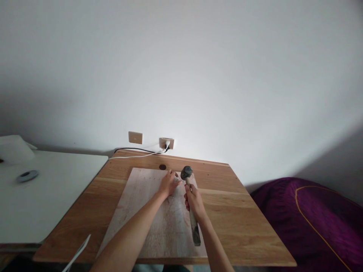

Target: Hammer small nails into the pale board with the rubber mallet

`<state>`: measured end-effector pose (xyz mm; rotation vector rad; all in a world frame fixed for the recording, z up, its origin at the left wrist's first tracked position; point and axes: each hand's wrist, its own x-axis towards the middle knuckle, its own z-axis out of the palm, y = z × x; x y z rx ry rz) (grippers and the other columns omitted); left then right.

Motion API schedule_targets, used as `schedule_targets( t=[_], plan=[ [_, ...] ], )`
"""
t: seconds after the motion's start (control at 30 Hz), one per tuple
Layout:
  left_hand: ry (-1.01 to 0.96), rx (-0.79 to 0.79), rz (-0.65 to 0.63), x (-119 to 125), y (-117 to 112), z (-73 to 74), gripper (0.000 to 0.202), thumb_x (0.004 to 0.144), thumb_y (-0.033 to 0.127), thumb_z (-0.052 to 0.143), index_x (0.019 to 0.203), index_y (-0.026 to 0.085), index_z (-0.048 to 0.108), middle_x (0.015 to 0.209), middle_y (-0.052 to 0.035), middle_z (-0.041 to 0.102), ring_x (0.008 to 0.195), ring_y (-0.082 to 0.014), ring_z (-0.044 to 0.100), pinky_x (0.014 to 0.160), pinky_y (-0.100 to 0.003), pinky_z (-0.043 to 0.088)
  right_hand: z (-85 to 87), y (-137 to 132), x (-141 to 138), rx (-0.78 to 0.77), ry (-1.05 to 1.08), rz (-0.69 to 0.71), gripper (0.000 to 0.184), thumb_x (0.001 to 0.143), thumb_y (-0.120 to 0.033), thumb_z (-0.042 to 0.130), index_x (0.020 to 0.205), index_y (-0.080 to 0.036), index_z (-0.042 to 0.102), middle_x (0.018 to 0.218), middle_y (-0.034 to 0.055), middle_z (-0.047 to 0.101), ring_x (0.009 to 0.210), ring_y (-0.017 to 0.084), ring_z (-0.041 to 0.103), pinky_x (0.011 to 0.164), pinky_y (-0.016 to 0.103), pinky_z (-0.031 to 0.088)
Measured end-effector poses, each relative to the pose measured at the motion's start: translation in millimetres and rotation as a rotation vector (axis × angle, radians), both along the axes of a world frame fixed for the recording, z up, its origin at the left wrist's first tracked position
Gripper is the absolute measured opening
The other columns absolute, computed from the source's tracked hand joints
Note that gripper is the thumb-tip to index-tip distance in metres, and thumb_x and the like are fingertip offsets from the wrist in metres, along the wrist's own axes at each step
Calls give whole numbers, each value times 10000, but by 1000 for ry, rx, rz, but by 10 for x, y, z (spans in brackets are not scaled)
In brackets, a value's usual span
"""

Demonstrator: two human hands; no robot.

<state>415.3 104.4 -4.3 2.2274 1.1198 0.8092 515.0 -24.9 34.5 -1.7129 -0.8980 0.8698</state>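
Observation:
My right hand (194,202) is wrapped round the wooden handle of a hammer (194,228). Its dark head is raised near the far right corner of a pale wooden board (159,226), and the handle's end points back towards me. Just left of the hammer head, my left hand (169,184) rests at the far part of the board. Its fingers are bent together over the surface; whatever they pinch is too small to make out. The board lies flat on a brown wooden table (238,215).
A white table (65,181) adjoins on the left, bearing a grey ring-shaped thing (27,176) and a white roll or box (15,149). Cables run to a wall socket (166,143) behind the table. Purple cloth (314,215) bulges at the right. A white strip (78,252) shows at the front left.

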Motion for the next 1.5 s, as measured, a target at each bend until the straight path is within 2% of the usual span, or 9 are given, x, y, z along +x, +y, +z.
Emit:
schedule_targets(
  t=[0.13,0.27,0.4,0.53,0.77,0.9,1.07,1.4,1.5],
  plan=[
    [-25,-3,22,16,23,-33,65,897,236,707,889,177,681,1022,-67,656,924,-207,657,862,-322,494,-19,-79,80,-20,58,-56,386,862,-628,484,919,-247,468,543,-113,457,348,88,426,306,186,298],
    [-35,-18,-38,16,28,-31,79,916,188,651,871,170,713,946,-59,672,880,-198,654,838,-313,489,-34,-107,109,-18,96,-62,433,834,-666,505,935,-247,471,540,-121,447,338,87,411,300,192,291],
    [26,-10,-55,11,10,-7,131,918,227,647,1018,183,720,1106,-97,687,953,-227,675,879,-345,514,22,-69,67,1,78,-14,454,847,-680,515,957,-241,488,570,-111,466,354,81,431,309,184,310],
    [66,-11,-10,23,-16,21,410,840,284,752,1224,189,646,1291,-152,628,1057,-279,676,912,-378,531,62,-5,-18,59,8,50,436,901,-662,492,988,-235,517,594,-96,482,370,89,453,310,186,320],
    [41,-43,-4,7,-31,47,287,881,258,671,1159,194,642,1234,-116,627,1051,-248,677,917,-342,520,17,28,-92,-51,-54,66,329,938,-557,496,946,-229,524,560,-79,485,365,110,465,311,205,343],
    [20,-35,-5,-1,-20,31,156,884,276,689,1004,183,654,1140,-97,635,1023,-238,668,932,-343,506,22,-10,-55,32,-22,4,394,915,-621,472,966,-233,516,561,-92,470,369,106,453,308,200,331],
    [5,12,16,5,-9,2,49,905,232,656,886,194,633,1045,-62,614,955,-204,650,879,-316,495,9,-68,9,19,26,-48,451,878,-674,474,971,-234,514,553,-107,452,351,94,428,309,194,307],
    [52,-19,1,12,20,-31,68,930,213,583,894,199,640,1065,-74,657,970,-219,658,880,-327,497,91,-51,30,58,28,-18,490,846,-724,502,932,-242,483,576,-107,471,360,79,420,310,188,309],
    [75,-15,-19,32,9,-26,107,939,237,580,1008,197,651,1169,-103,658,1020,-240,671,913,-350,508,81,-15,-12,81,37,29,469,877,-705,499,950,-242,484,586,-109,470,368,76,419,315,184,311]
  ],
)
